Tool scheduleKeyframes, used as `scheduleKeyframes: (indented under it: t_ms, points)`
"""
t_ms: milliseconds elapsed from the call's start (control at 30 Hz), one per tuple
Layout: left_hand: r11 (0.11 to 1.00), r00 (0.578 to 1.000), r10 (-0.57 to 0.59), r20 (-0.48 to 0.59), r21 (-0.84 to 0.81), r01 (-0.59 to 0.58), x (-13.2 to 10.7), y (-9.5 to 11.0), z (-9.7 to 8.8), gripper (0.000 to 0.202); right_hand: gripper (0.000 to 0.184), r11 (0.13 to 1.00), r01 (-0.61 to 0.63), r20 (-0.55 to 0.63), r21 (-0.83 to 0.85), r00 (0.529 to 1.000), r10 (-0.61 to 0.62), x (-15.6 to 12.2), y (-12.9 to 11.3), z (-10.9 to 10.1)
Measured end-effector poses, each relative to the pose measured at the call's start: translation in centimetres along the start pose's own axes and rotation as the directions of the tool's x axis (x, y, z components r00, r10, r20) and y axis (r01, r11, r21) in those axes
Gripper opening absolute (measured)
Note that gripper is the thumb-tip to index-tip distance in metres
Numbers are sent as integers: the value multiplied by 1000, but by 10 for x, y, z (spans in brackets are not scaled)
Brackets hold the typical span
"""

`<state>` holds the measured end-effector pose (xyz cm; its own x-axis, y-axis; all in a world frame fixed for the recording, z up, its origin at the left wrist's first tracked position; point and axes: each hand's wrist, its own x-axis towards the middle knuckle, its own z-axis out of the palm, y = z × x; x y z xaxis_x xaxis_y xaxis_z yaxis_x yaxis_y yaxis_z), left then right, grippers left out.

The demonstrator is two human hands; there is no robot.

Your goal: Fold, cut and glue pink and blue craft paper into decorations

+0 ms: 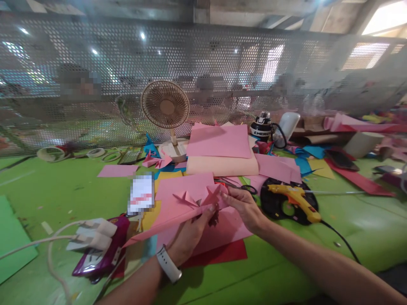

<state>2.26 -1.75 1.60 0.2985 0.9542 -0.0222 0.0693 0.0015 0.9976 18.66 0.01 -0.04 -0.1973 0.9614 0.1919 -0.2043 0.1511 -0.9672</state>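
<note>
Both my hands meet over the pile of coloured paper and grip a folded pink paper piece [211, 195] with pointed flaps. My left hand [192, 233], a white watch on its wrist, holds the piece from below with the thumb on top. Its other fingers are partly hidden. At the piece's right end, my right hand [243, 204] pinches an edge between thumb and fingers. Underneath lie pink sheets [232, 224] and a red sheet [222, 252]. A long pointed pink strip reaches left from my left hand; whether it belongs to the held piece I cannot tell.
On the right a yellow hot glue gun [294, 197] rests on a black disc, its cord trailing forward. A purple power strip [101, 250] with white plugs lies left. Behind stand a desk fan [165, 103], a pink paper stack [219, 142], a bottle [262, 127] and a perforated metal screen [216, 59].
</note>
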Motion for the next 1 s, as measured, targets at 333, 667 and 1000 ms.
scheduleKeyframes:
  t_ms: [333, 667, 1000]
  points:
    - [997, 996, -52, 74, -55, 56, -3, 4, 0, 32, 40, 994, -43, -127, -98, 991, 30, 3, 5, -10]
    - [976, 996, 79, -41, -200, -86, 26, 0, -28, 21, 26, 985, -75, 214, -155, 971, 108, -2, -6, -6]
    - [899, 929, -155, 335, -342, 274, 21, 12, -52, 25, 22, 965, -40, 37, 259, 999, 32, 14, -8, -30]
